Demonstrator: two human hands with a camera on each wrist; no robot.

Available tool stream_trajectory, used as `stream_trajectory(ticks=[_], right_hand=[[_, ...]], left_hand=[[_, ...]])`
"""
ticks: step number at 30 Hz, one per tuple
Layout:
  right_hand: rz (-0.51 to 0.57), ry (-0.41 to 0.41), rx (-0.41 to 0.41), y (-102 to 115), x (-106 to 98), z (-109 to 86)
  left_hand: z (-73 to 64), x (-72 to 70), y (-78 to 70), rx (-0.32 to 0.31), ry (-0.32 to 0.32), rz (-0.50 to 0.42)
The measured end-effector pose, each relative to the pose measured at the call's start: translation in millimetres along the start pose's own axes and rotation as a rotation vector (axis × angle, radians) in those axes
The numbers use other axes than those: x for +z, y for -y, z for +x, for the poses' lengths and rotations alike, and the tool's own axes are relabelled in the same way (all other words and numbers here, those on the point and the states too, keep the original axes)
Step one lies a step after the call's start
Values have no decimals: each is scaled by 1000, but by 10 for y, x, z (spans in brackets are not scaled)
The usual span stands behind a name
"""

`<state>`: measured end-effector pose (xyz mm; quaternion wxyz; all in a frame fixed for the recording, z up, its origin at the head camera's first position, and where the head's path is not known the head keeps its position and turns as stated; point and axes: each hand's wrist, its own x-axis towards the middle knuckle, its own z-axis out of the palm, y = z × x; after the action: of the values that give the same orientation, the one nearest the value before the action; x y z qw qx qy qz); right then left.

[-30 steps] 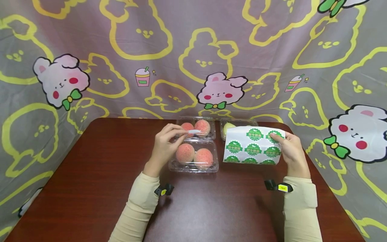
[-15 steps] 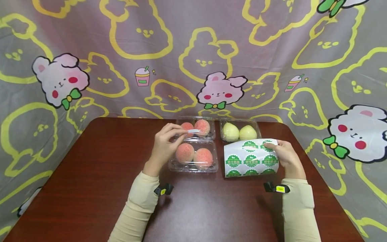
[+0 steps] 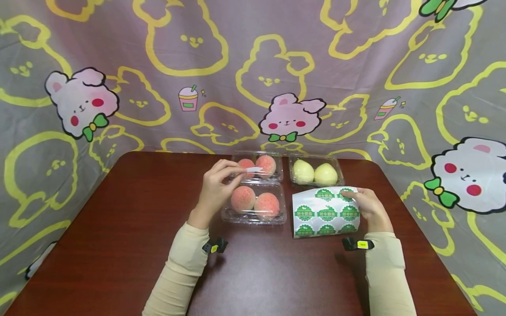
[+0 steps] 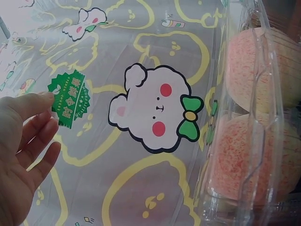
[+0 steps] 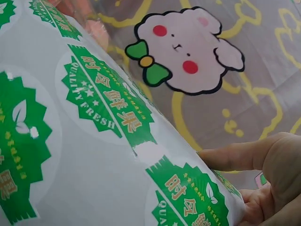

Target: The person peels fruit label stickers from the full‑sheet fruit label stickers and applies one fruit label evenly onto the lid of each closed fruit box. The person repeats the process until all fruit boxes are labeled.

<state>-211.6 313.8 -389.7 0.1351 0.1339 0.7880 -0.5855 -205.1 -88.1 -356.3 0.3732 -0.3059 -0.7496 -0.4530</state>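
Note:
Between thumb and fingertips, my left hand (image 3: 219,186) pinches one green sticker (image 4: 69,100), which appears edge-on in the head view. It hovers above two clear plastic boxes of peaches: a near box (image 3: 253,217) and a far box (image 3: 276,171). By its right edge, my right hand (image 3: 373,208) grips a white sheet of green stickers (image 3: 316,221), thumb on the front and fingers behind. The sheet bows slightly and has a blank spot at its upper left. Past it stands a clear box of pears (image 3: 341,175).
All the boxes rest on a dark red-brown wooden table (image 3: 130,219). A cartoon-printed cloth (image 3: 221,52) hangs behind the table and along both sides. Black straps with small cameras sit on both wrists.
My right hand has lowered the sticker sheet toward me and slightly left, bringing the pears into view. My left hand with its sticker stays almost in place.

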Motion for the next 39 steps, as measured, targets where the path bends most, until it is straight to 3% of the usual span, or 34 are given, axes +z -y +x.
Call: stream_trajectory(ticks=[17, 31, 39], right_hand=[[36, -29, 109, -199, 61, 284], [-69, -69, 166, -205, 30, 315], [-215, -150, 188, -194, 5, 339]], left_hand=[[-6, 13, 27, -25, 45, 15], [-11, 23, 21, -65, 71, 34], [-19, 30, 23, -62, 83, 28]])
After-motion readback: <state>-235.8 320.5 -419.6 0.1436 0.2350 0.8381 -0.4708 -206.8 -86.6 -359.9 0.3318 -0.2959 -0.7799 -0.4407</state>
